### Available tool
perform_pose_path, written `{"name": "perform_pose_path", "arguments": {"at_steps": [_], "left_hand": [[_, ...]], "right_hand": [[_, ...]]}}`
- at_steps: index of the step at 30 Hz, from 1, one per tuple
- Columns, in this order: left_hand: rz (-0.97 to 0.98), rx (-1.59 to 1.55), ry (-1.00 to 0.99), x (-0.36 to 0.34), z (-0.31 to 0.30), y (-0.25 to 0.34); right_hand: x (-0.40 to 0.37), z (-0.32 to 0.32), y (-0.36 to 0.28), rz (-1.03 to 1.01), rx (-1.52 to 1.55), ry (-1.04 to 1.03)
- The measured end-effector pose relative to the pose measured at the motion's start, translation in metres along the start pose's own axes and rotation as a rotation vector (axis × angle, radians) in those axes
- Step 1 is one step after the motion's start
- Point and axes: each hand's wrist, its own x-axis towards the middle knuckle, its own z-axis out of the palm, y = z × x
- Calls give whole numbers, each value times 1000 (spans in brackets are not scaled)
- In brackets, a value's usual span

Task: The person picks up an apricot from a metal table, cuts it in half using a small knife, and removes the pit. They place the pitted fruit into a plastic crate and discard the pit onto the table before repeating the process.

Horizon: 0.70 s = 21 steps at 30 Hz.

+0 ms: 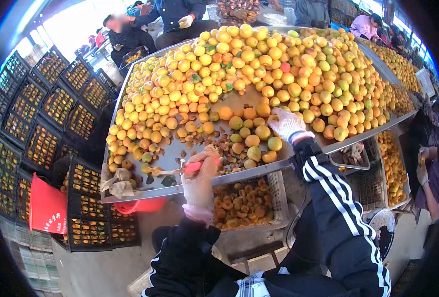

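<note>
My left hand (199,183), in a white glove, is closed around a small tool with a red handle (193,167); its working end I cannot make out. Below and around that hand lie loose brown pits (228,153) and scraps on the metal table. My right hand (287,124), also gloved, reaches to the edge of the heap of yellow-orange apricots (239,54). Its fingers curve down among the fruit, and whether they grip one is hidden. Several loose apricots (252,140) lie just left of this hand.
The table's metal rim (338,144) runs along the near side. Beneath it stands a white crate (278,200) of halved apricots. Black crates of fruit (44,141) are stacked at left beside a red bucket (47,205). Other people (180,17) sit across the table.
</note>
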Motion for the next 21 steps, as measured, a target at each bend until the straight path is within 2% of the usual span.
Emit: {"name": "perform_pose_path", "arguments": {"at_steps": [2,3,4,5,8,10,11,12,14,16,18,19,21], "left_hand": [[18,19,6,0,0,0],[-34,-27,-18,0,-1,1],[-86,-74,-43,0,0,3],[-18,-62,-42,-1,5,4],[-52,-19,-87,-6,6,9],[-94,3,-67,-10,10,13],[-143,28,-44,-10,11,14],[-141,27,-41,-11,10,14],[-105,168,-149,-13,10,14],[-45,200,-198,-19,14,15],[77,253,-330,-24,20,12],[10,208,-422,-26,22,13],[-69,240,-451,-33,32,25]], "right_hand": [[23,27,15,57,-90,-98],[27,31,12,72,-77,-119],[29,34,10,70,-79,-121],[32,36,9,49,-79,-114],[35,37,13,33,-45,-123],[25,30,6,8,20,-201],[16,24,1,53,9,-145],[8,17,0,2,46,-95],[-1,17,10,-85,365,-81],[-39,-7,-10,33,1073,-332],[-76,-9,-28,-14,1707,-417],[-88,-12,-39,-10,1712,-411],[-103,-15,-55,-42,1842,-378]]}}
